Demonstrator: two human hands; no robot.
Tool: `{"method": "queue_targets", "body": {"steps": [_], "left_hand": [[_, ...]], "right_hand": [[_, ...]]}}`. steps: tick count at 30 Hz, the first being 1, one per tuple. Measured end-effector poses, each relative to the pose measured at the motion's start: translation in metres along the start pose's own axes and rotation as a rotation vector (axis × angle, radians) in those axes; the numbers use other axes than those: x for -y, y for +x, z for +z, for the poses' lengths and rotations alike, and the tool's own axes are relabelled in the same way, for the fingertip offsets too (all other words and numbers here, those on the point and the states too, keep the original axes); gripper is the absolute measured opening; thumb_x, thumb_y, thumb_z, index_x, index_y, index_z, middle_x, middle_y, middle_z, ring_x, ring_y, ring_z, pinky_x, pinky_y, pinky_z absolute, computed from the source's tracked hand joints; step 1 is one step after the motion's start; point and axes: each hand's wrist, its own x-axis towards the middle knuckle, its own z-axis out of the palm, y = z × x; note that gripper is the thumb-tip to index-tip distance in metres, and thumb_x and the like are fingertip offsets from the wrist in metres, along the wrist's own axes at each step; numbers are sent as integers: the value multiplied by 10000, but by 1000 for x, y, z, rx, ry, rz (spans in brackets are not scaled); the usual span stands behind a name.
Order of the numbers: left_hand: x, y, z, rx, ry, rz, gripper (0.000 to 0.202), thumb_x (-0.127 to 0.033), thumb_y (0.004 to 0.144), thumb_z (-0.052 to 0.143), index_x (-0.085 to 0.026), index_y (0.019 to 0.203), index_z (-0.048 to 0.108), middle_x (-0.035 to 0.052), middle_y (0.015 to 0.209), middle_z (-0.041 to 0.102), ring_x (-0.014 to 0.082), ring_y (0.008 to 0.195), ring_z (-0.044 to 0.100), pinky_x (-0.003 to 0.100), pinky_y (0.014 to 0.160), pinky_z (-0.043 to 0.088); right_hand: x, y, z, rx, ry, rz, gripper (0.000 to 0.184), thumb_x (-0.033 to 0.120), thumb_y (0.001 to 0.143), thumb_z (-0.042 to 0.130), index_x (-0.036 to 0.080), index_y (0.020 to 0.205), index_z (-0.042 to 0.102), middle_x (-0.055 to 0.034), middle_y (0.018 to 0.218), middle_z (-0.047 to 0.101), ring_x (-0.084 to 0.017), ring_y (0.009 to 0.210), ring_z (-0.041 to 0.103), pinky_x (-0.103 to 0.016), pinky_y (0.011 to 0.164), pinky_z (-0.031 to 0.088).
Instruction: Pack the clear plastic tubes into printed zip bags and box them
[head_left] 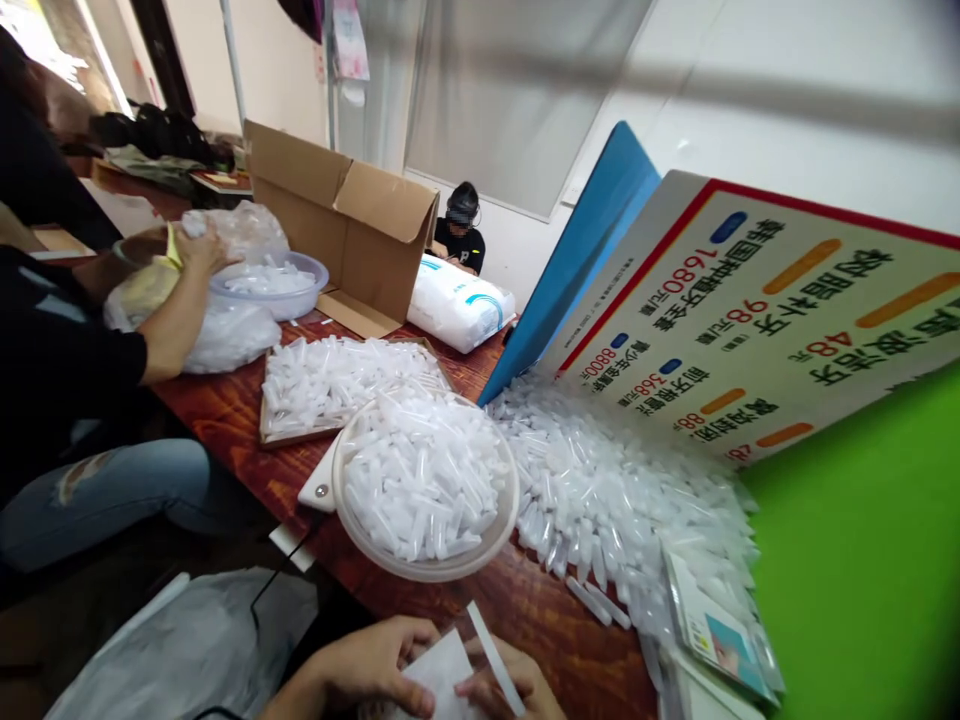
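Small flat translucent bag (441, 672), whitish, left hand (373, 660) and right hand (511, 690) clamped on it

Bowls of clear plastic tubes (424, 480): two, the large bowl (435, 575) and a smaller bowl (292, 305) far left behind it. Flat tray (285, 437): one, directly behind the large bowl. Cardboard box (375, 240): one, farther behind. Price board (750, 320): one, to its right. Hands: two, left hand (375, 660) and right hand (514, 685), in front, on one clear pouch (439, 675). Loose tubes (615, 490): too many to count.
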Motion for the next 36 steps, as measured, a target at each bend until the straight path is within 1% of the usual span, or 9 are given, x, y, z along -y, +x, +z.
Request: {"method": "queue_targets", "body": {"steps": [4,7,8,13,16,21,25,29,36], "left_hand": [[10,-2,8,1,-139,109,692,-518,589,939,-157,1111,665,70,1013,737,195,915,693,245,784,492],[27,2,3,-12,-132,187,719,-621,686,842,-168,1198,620,112,1091,718,264,1025,691,342,906,500],[34,4,-3,-5,-110,207,770,-656,677,827,-183,1236,593,125,1141,704,293,1077,676,382,951,491],[50,3,-33,-150,46,231,1082,-699,431,917,-191,1304,531,199,1363,591,440,1335,485,525,1139,336],[40,-6,-32,-274,109,192,1097,-588,375,982,-197,1298,536,197,1383,581,457,1372,442,556,1170,281],[10,-8,-18,-167,131,292,966,-489,463,982,-203,1280,554,148,1262,677,400,1237,590,529,1065,423],[-1,-7,-15,-133,234,248,992,-527,512,940,-183,1345,527,167,1345,641,396,1273,569,512,1104,407],[1,1,-15,-335,686,114,877,-361,634,874,-195,1417,518,168,1431,595,412,1345,505,534,1164,358],[9,55,6,-390,1280,400,948,-229,719,844,-210,1549,385,176,1544,487,404,1425,436,571,1175,388]], "right_hand": [[53,43,-29,-183,-261,-102,399,504,963,554,194,808,752,-67,794,725,-226,748,672,-297,672,523],[92,100,-29,-245,-736,-181,195,299,965,564,197,888,712,-52,855,731,-200,775,671,-293,753,523],[101,119,-25,-262,-792,-178,92,256,915,636,204,917,711,-45,871,735,-196,784,673,-288,777,520],[97,176,3,-373,-878,-139,206,107,813,678,177,1007,683,-105,954,733,-253,877,689,-327,790,517],[82,177,12,-398,-822,-191,216,44,844,552,141,1000,666,-149,937,712,-279,873,685,-365,788,517],[71,171,-8,-435,-646,-342,258,135,908,501,154,1130,631,-119,1019,662,-238,844,655,-367,815,521],[77,143,-20,-474,-538,-418,195,222,923,561,194,1095,649,-42,907,642,-178,730,617,-307,745,526],[80,107,-22,-527,-372,-472,167,226,917,604,212,1072,667,-39,934,654,-172,752,608,-301,734,514],[65,74,-25,-616,-183,-436,161,235,879,656,220,1037,682,-52,975,679,-202,892,652,-309,792,558]]}}
